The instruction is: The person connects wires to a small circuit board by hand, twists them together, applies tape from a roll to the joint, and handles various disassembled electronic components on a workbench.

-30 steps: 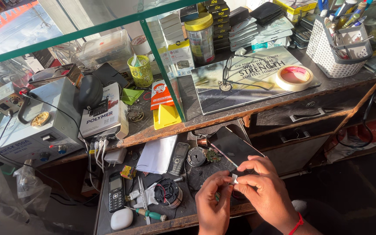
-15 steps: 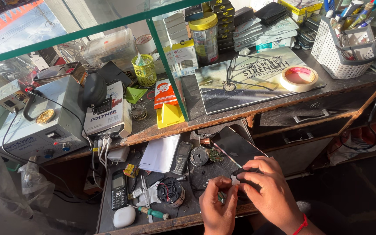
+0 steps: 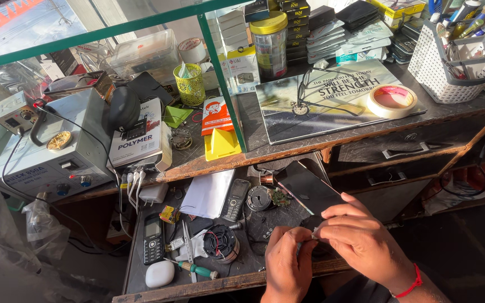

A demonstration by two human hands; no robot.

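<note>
My left hand [image 3: 287, 264] and my right hand [image 3: 360, 241] meet over the lower work shelf [image 3: 158, 292]. Their fingertips pinch a tiny part [image 3: 314, 235] between them; it is too small to tell what it is. A black smartphone [image 3: 307, 188] lies tilted just beyond my right hand, partly covered by it. A red band circles my right wrist. Left of my hands sit a small round coil part [image 3: 220, 242], a green-handled screwdriver [image 3: 195, 270] and a black keypad phone [image 3: 153, 238].
Above is a wooden counter with a grey machine [image 3: 51, 151], a yellow phone stand [image 3: 221, 145], a dark printed mat [image 3: 332, 95], a tape roll [image 3: 391, 101] and a white basket of tools [image 3: 453, 62]. A green-framed glass case [image 3: 220, 78] rises behind. A white earbud case [image 3: 159, 274] lies near the shelf's front.
Both hands have shifted slightly right and down along the shelf, staying pinched together. The camera view has tilted a little; the smartphone stays in place.
</note>
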